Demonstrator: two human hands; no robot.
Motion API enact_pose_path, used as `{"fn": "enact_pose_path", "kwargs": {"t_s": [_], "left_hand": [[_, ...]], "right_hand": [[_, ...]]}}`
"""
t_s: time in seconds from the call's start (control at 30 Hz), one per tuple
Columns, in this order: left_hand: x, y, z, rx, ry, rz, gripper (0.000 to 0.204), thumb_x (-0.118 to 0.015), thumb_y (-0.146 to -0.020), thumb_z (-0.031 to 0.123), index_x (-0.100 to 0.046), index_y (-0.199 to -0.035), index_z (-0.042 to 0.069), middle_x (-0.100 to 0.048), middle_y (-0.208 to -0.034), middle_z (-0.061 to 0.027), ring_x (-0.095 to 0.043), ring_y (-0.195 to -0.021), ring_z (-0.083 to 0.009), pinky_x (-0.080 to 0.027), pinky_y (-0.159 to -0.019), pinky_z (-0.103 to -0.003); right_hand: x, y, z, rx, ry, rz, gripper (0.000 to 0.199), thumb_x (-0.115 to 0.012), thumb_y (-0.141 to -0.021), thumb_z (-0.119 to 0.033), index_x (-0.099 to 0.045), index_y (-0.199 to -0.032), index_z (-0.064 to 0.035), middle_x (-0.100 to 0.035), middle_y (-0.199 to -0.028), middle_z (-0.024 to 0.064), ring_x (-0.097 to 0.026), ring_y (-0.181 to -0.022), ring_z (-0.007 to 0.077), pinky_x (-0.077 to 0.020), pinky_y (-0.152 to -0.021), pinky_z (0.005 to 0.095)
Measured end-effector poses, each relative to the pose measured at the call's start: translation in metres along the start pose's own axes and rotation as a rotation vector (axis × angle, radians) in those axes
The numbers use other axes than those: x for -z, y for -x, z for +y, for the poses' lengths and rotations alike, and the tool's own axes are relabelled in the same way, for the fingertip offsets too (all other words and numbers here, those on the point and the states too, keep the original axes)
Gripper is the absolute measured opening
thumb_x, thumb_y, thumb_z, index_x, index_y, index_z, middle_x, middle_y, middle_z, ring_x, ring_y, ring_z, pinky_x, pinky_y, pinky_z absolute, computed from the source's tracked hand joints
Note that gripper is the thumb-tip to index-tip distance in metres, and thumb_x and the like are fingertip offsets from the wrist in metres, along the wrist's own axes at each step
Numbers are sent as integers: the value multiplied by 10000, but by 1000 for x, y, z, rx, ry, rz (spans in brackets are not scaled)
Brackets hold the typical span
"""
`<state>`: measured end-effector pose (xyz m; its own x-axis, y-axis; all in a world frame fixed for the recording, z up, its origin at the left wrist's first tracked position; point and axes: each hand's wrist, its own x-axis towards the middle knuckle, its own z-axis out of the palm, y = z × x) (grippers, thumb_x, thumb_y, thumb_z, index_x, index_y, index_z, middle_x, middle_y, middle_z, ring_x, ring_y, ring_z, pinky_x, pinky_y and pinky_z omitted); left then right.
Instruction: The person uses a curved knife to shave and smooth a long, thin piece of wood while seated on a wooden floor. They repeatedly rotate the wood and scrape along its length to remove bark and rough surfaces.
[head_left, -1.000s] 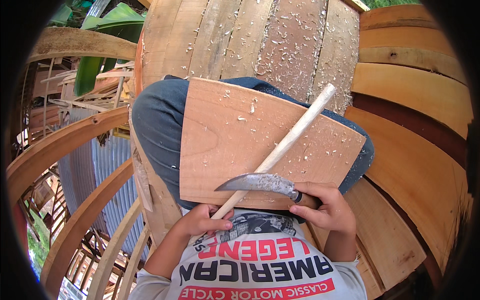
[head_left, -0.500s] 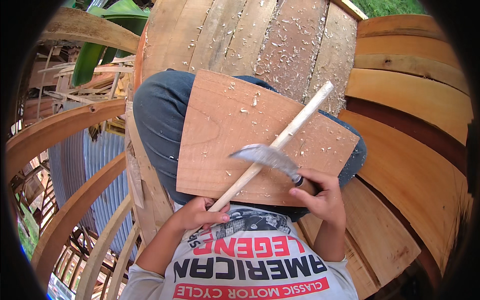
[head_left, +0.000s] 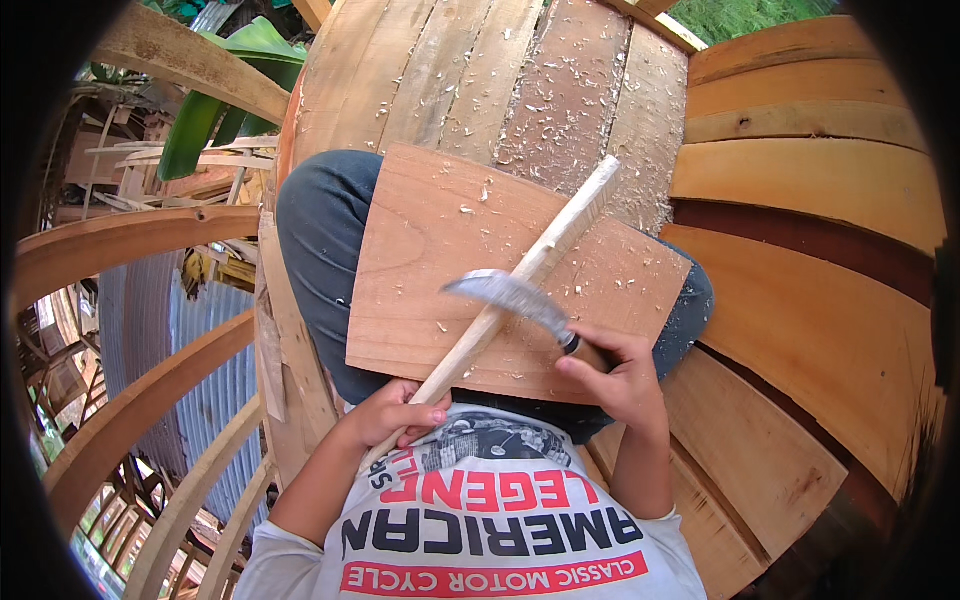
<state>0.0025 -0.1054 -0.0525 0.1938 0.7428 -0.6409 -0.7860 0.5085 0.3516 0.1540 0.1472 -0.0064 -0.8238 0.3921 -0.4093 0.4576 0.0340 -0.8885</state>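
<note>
My left hand (head_left: pixel 403 413) is closed round the near end of a pale wooden stick (head_left: pixel 560 232), close to my shirt. The stick slants up and to the right, over a flat reddish-brown board (head_left: pixel 415 265) that lies across my lap. In my right hand (head_left: pixel 618 377) is a sickle-shaped knife (head_left: pixel 515 297), gripped by its dark wooden handle. Its curved metal blade points left and crosses over the middle of the stick; whether the edge touches the wood I cannot tell. Small curled wood shavings (head_left: pixel 466 210) are scattered on the board.
Ahead, a plank floor (head_left: pixel 480 85) is strewn with shavings. Curved planks (head_left: pixel 800 280) rise on my right. To the left are curved wooden ribs (head_left: pixel 140 235), with corrugated metal sheets (head_left: pixel 215 350) beyond and a large green leaf (head_left: pixel 195 125) near the top.
The knife and my right hand have shifted slightly left and up. The stick's far end has moved left, and its turned side now shows. Both hands keep their grip.
</note>
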Motion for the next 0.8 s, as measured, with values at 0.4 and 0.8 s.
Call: {"fn": "enact_pose_path", "kwargs": {"t_s": [0.4,0.8], "left_hand": [[1,-1,-10,-51,25,-33,326,-677,-799,284,-458,-711,60,-433,-519,27,-405,-387,-48,-313,-366,-192],[-37,18,32,-80,-521,-52,370,-774,-757,211,-427,-796,90,-438,-699,37,-423,-630,-49,-360,-550,-219]], "right_hand": [[1,2,23,133,-243,304,336,-617,-895,-74,-562,-1213,20,-531,-637,-4,-418,-421,19,-301,-362,181],[-9,22,13,91,-471,304,130,-533,-955,-153,-512,-997,-33,-464,-584,-23,-395,-430,27,-285,-384,196]]}}
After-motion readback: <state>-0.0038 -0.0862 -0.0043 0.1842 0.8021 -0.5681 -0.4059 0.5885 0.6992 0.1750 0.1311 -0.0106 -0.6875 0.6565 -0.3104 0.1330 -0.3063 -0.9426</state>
